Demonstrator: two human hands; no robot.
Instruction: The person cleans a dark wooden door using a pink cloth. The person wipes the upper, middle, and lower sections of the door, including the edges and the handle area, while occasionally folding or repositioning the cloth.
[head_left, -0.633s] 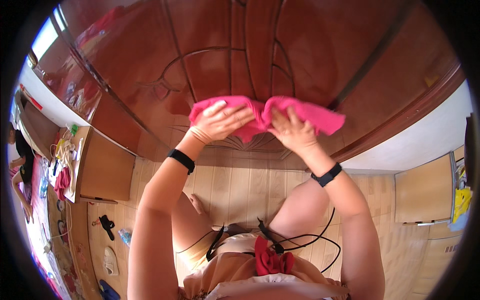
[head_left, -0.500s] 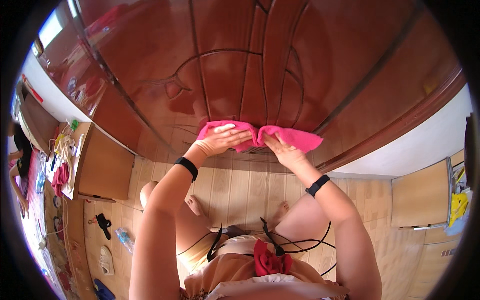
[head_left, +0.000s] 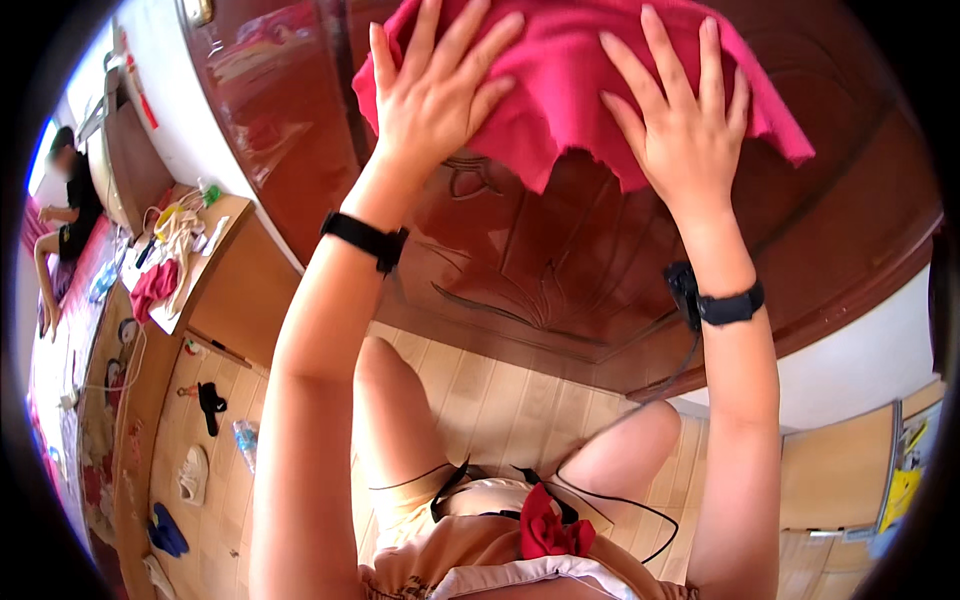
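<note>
A pink cloth (head_left: 565, 90) lies spread against the glossy red-brown wooden door (head_left: 590, 260), which has carved lines and a flower pattern. My left hand (head_left: 430, 95) presses on the cloth's left part with fingers spread. On its right part rests my right hand (head_left: 690, 125), also flat with fingers apart. The cloth's lower edge hangs in ragged folds between my hands, and its top runs out of view. Each wrist wears a black band; the right one carries a small dark device (head_left: 683, 295) with a thin cable.
Left stands a wooden cabinet (head_left: 235, 290) topped with cloths and cables. Beyond it a person (head_left: 80, 195) sits on a bed. Shoes (head_left: 193, 475) and a plastic bottle (head_left: 246, 443) lie on the wooden floor (head_left: 470, 390). Another low cabinet (head_left: 840, 470) is at right.
Both hands have moved up the door and further apart, from near its bottom edge. The cloth, bunched under them before, is now spread wide. My view has shifted too.
</note>
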